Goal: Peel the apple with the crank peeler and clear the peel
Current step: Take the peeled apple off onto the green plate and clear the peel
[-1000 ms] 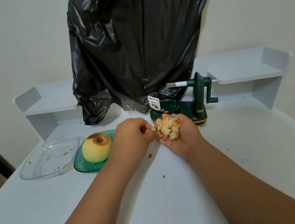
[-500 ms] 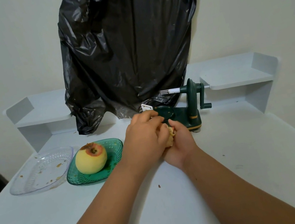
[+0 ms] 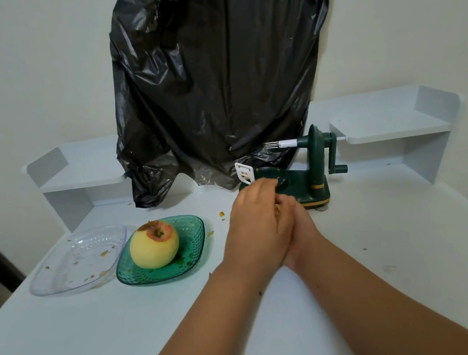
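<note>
White bench [image 3: 372, 293], black bag [image 3: 223, 69] at its back edge: the apple [image 3: 154, 244] sits peeled on the green dish [image 3: 195, 231]. Left hand [image 3: 258, 223] and right hand [image 3: 299, 225] cup peel [image 3: 277, 209] beside the crank peeler [image 3: 307, 176]; binning it apparently remains.

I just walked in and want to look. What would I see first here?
A big black bag hangs on the wall at the back. On the table, a peeled apple sits in a green dish. Right of it, two hands, left over right, press together before a green peeler.
</note>
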